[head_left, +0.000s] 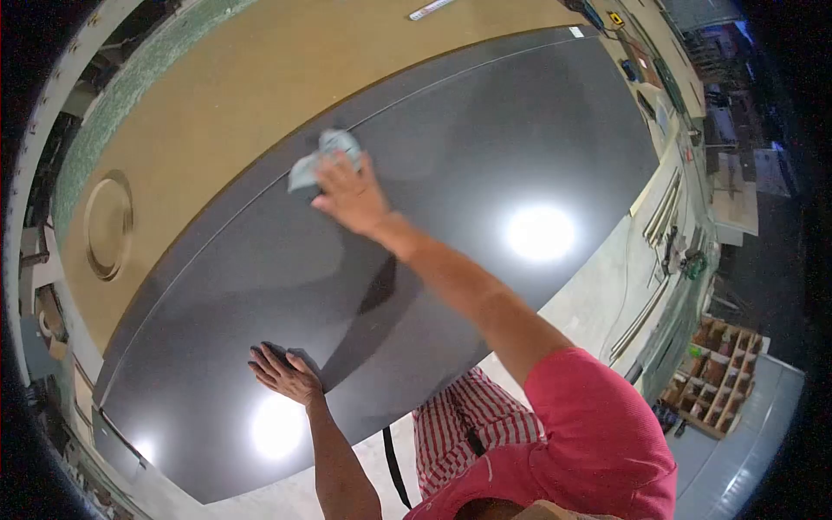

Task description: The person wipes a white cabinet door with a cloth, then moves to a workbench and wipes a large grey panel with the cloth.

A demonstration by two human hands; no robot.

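A large dark grey panel (485, 130) with a thin groove along its far side lies flat in front of me. My right hand (351, 195) is stretched far out over it, pressing a crumpled pale blue-grey cloth (303, 173) onto the surface near the groove. The hand and cloth are slightly blurred. Nearer to me, my left hand (286, 374) rests flat on the panel with its fingers spread and nothing in it.
Beyond the panel is a tan board (217, 113) with a round raised ring (108, 225) at its left. A tape measure (615, 18) lies at the far right. A wooden compartment box (711, 377) stands at the right, below several thin strips (641, 316).
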